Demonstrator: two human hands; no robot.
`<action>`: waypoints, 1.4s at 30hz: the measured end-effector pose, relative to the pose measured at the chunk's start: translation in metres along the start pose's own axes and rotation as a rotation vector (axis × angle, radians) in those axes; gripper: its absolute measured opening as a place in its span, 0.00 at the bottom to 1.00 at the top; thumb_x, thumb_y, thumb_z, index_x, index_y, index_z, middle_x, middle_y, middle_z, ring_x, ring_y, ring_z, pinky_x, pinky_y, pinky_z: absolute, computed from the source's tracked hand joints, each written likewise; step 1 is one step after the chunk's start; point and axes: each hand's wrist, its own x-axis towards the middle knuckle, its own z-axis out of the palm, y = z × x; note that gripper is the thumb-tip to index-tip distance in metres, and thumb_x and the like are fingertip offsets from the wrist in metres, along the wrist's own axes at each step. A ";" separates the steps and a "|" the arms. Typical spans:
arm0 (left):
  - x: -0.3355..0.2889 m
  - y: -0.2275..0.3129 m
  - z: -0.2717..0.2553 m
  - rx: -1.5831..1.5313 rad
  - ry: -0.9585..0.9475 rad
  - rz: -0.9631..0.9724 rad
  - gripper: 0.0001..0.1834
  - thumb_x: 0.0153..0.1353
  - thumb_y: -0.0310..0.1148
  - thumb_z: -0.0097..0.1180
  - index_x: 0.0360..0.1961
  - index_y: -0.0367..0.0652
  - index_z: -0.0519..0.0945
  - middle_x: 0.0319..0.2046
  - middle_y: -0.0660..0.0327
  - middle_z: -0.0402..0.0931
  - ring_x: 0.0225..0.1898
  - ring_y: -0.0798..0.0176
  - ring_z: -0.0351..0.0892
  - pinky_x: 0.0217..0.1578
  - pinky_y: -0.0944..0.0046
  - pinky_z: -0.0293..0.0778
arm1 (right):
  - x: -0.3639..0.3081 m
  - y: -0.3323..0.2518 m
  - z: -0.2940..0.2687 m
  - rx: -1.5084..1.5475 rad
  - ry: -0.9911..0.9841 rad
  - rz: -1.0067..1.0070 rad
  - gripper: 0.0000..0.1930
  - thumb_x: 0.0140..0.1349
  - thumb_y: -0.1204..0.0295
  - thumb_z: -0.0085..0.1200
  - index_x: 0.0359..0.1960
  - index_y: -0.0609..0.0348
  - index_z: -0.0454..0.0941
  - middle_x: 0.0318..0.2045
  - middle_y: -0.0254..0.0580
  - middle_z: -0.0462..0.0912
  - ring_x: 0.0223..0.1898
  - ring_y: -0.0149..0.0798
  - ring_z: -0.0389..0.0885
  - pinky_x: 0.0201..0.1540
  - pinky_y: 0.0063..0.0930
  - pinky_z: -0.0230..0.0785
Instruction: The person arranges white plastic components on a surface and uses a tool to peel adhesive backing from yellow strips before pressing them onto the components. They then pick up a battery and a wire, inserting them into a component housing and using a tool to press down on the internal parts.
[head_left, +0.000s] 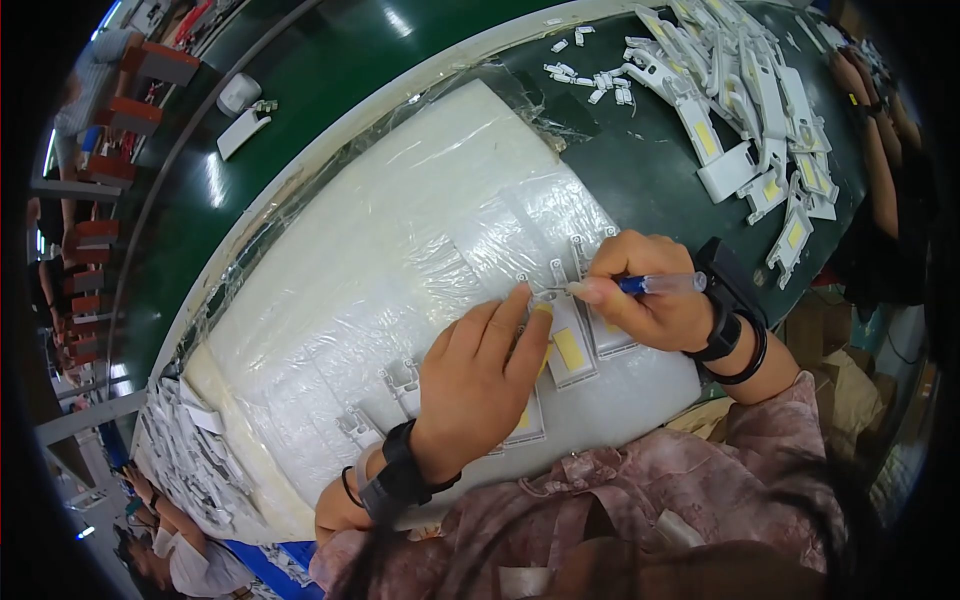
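Head view: fine pen-tool work

Right hand (640, 295) pinches a blue-and-clear pen-shaped tool (662, 284); just left of that grip lies the white plastic housing (571, 350). Left hand (485, 370), fingers extended, appears to steady it. Advisable: brace firmly, guide tip lightly.

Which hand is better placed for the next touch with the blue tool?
Probably the right hand: it holds the blue tool at the white part; no tool shows in the left hand.
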 end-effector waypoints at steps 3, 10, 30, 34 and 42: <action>0.006 -0.002 -0.003 -0.005 0.023 0.006 0.19 0.51 0.30 0.61 0.47 0.40 0.81 0.51 0.56 0.77 0.44 0.57 0.78 0.39 0.60 0.76 | 0.001 -0.003 0.002 0.067 0.040 0.078 0.07 0.64 0.71 0.62 0.32 0.59 0.77 0.23 0.39 0.78 0.20 0.36 0.76 0.23 0.27 0.64; 0.014 0.002 -0.006 0.066 -0.007 -0.014 0.17 0.47 0.29 0.62 0.42 0.43 0.83 0.46 0.62 0.78 0.39 0.61 0.77 0.34 0.63 0.74 | -0.001 -0.004 0.000 0.046 0.090 0.051 0.08 0.67 0.73 0.59 0.31 0.61 0.74 0.18 0.32 0.77 0.18 0.22 0.72 0.21 0.20 0.62; 0.028 0.008 0.003 -0.098 0.124 -0.115 0.15 0.40 0.21 0.64 0.34 0.39 0.79 0.43 0.58 0.77 0.42 0.52 0.77 0.37 0.56 0.75 | -0.003 0.004 0.004 -0.001 0.008 0.060 0.05 0.71 0.70 0.51 0.43 0.56 0.76 0.37 0.37 0.79 0.41 0.40 0.76 0.58 0.37 0.58; 0.027 0.009 0.004 -0.046 0.131 -0.056 0.18 0.37 0.22 0.63 0.35 0.38 0.79 0.43 0.58 0.76 0.44 0.51 0.77 0.38 0.55 0.75 | -0.002 0.003 0.005 -0.008 0.024 0.074 0.05 0.70 0.70 0.51 0.42 0.55 0.77 0.35 0.36 0.79 0.40 0.40 0.75 0.56 0.37 0.59; 0.024 0.012 0.008 0.056 0.118 0.030 0.13 0.44 0.24 0.61 0.35 0.37 0.79 0.44 0.57 0.77 0.46 0.52 0.78 0.39 0.55 0.75 | -0.003 0.004 0.005 -0.048 0.018 0.069 0.05 0.70 0.70 0.51 0.42 0.56 0.77 0.34 0.35 0.79 0.40 0.39 0.76 0.56 0.36 0.60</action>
